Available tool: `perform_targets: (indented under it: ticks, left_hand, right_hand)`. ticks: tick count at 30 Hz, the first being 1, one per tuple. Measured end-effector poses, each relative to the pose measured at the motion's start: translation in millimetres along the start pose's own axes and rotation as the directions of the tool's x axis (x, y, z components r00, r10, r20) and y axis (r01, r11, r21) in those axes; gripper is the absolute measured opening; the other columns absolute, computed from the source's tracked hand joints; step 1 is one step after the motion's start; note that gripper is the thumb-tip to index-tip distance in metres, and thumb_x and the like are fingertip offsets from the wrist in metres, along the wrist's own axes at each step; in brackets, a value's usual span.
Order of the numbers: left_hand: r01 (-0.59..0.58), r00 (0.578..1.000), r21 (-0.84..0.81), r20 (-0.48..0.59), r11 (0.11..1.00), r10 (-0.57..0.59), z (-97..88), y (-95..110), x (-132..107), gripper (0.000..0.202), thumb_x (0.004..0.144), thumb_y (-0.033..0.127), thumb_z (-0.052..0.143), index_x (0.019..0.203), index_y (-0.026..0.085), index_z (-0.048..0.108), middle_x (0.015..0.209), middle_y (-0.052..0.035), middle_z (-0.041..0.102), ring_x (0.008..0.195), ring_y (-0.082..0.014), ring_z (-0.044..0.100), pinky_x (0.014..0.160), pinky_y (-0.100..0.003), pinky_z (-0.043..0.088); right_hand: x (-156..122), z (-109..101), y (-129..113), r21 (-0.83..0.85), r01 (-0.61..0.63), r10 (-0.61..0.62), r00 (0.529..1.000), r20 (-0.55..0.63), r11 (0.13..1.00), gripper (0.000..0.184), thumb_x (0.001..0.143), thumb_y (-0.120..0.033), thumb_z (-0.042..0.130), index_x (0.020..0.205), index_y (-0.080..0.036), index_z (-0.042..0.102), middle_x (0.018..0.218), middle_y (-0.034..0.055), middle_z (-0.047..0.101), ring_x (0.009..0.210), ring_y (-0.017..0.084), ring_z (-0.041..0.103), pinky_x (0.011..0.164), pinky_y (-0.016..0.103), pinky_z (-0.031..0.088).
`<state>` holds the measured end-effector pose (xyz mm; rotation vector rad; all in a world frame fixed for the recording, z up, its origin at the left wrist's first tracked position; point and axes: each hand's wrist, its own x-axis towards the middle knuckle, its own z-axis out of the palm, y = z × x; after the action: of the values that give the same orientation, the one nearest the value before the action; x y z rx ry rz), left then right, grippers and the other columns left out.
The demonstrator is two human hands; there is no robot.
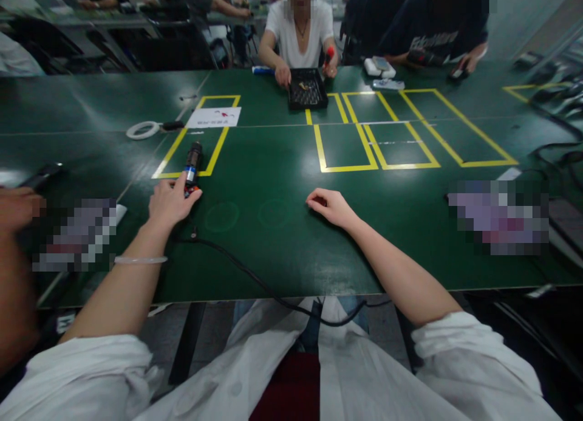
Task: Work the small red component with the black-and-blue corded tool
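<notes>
My left hand [172,201] is closed over the near end of a dark cylindrical tool [193,158]. This tool has a blue and silver band and a bit of orange-red near my thumb; its exact kind I cannot make out. It lies at the lower edge of a yellow-taped rectangle [217,150], pointing away from me. My right hand [332,208] rests on the green table [273,251], fingers curled loosely, with nothing visible in them. A black cable [241,266] runs from beside my left wrist over the table edge to my lap.
A printed white card [213,117] and a white cable coil [143,130] lie beyond my left hand. Several yellow-taped rectangles [348,167] mark the right side. Across the table, a person holds a black tray [308,88] and a red-tipped object [330,53]. Blurred-out phone-like items flank me.
</notes>
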<state>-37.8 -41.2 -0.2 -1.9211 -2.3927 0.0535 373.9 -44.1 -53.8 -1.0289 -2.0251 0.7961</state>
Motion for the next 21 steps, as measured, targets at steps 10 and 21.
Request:
perform_targets:
  ticks: [10,21]
  left_hand:
    - [0.008,0.981,0.203,-0.193,0.979,0.032,3.6,-24,7,0.068,0.098,0.065,0.017,0.139,0.017,0.044,0.134,-0.0138,0.048,0.116,-0.0286,0.044,0.098,-0.040,0.038]
    - [0.103,0.987,0.017,-0.129,0.995,-0.100,-22.5,-3,11,0.044,0.098,0.043,0.036,0.122,0.013,0.057,0.126,-0.0140,0.060,0.105,-0.0285,0.055,0.093,-0.040,0.042]
  right_hand:
    - [0,0,1,-0.013,-0.021,0.021,1.000,0.016,1.000,0.017,0.090,-0.030,0.057,0.086,-0.017,0.067,0.075,0.0023,0.067,0.066,0.014,0.056,0.065,0.027,0.040]
    - [1,3,2,-0.015,-0.012,0.012,1.000,0.028,1.000,0.017,0.090,-0.029,0.057,0.087,-0.016,0.067,0.076,0.0030,0.068,0.067,0.014,0.057,0.065,0.026,0.040]
